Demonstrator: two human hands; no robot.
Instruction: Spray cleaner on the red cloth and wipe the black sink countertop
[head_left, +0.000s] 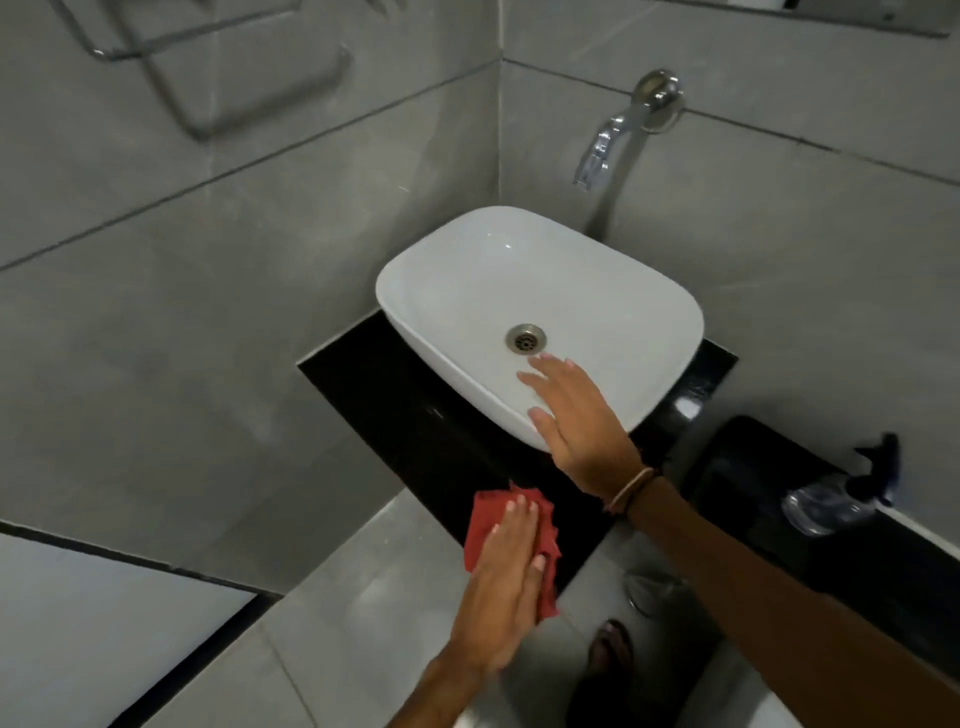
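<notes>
My left hand (501, 587) presses flat on the red cloth (485, 525) at the front edge of the black countertop (395, 400). My right hand (576, 421) lies open, fingers spread, on the near rim of the white basin (467, 291), which stands on the countertop. The clear spray bottle (831, 501) with a dark trigger head lies on a black ledge at the right, away from both hands.
A chrome tap (618, 135) sticks out of the grey tiled wall above the basin. A chrome towel rack (208, 67) hangs at the upper left. Below the counter are grey floor tiles and a sandalled foot (613, 649).
</notes>
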